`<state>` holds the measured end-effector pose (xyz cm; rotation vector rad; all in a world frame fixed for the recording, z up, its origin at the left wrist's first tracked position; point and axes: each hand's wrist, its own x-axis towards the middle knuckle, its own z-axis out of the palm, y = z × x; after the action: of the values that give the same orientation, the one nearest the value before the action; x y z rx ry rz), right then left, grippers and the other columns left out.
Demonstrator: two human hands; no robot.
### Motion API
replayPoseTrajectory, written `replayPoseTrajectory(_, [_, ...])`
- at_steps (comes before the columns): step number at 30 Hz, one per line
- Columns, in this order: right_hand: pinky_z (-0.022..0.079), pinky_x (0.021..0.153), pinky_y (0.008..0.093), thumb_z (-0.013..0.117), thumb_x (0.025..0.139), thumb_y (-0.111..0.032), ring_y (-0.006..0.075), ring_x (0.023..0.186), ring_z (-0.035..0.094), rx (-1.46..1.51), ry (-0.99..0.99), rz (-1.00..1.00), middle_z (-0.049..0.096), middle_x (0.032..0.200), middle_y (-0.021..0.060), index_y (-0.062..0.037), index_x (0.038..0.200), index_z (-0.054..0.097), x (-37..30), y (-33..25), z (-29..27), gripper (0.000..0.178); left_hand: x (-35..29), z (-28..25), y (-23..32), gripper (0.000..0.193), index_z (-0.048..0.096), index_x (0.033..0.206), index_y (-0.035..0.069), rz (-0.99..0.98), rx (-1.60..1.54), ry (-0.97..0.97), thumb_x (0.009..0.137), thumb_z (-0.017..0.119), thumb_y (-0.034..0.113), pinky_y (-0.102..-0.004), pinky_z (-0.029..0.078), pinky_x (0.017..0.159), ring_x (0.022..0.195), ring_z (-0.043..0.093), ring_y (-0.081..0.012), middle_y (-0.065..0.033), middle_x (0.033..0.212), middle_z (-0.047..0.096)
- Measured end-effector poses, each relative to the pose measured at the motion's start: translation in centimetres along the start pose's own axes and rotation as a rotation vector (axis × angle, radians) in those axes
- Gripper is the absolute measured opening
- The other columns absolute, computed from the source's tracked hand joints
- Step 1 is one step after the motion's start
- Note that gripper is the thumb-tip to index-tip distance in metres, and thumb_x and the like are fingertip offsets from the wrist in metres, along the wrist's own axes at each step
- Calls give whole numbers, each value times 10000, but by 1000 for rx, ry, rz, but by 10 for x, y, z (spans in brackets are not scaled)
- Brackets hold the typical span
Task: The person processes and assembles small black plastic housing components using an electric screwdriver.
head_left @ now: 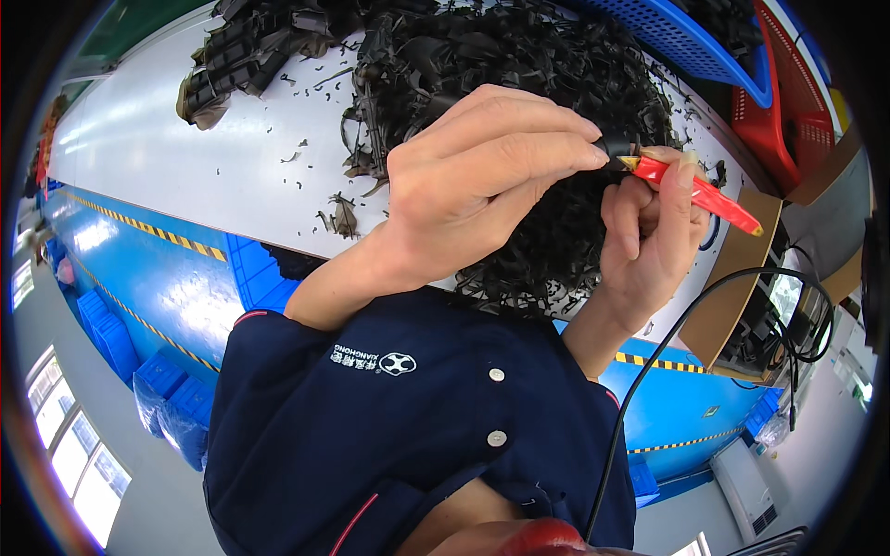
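My left hand (482, 176) is closed, with its fingertips pinching a small black plastic part (614, 148) above the pile. My right hand (654, 222) is wrapped round a slim red knife-like tool (709, 199) with yellowish ends. The tool's pointed end meets the black part, or sits right beside it; which of the two I cannot tell. Beneath both hands spreads a large heap of black plastic scraps and strips (501, 56). The thumb of my left hand is hidden, and so is most of the part's shape.
Larger black moulded pieces (232, 74) lie at the far left of the white table (185, 157), with crumbs scattered around. A blue basket (681, 42) and a red basket (788, 120) stand at the far right. Nearer are a cardboard box (728, 306) and a looping black cable (686, 315).
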<state>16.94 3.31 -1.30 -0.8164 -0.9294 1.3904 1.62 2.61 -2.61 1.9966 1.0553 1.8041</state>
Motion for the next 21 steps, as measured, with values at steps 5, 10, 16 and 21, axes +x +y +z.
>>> replayPoseTrajectory(5, [285,372,146,597,799,-9,31,410,426,-548,277,-381,594,639,72,68,865,596,-7,9,16,102,-3,-2,8,226,628,804,-36,20,-36,-57,597,689,-105,-280,489,650,753,607,-230,-146,812,630])
replayPoseTrajectory(10, [275,359,147,605,808,-61,50,386,416,-693,318,-527,570,574,87,81,832,618,3,14,9,145,-2,-6,17,298,616,862,-52,-123,-108,-25,582,709,-91,-271,494,646,777,612,-238,-155,821,628])
replayPoseTrajectory(16, [428,637,261,680,688,0,199,688,559,-987,30,-734,616,756,81,-14,793,638,18,14,-5,114,-2,-17,20,374,563,977,-64,-216,-199,-49,629,697,-92,-221,519,610,816,604,-187,-157,936,578])
replayPoseTrajectory(21, [368,719,290,684,676,-29,195,698,509,-1198,36,-871,553,660,25,-40,740,643,21,3,0,77,6,-22,20,303,551,926,-36,-251,-158,-69,655,658,-117,-237,509,688,855,577,-170,-142,967,543])
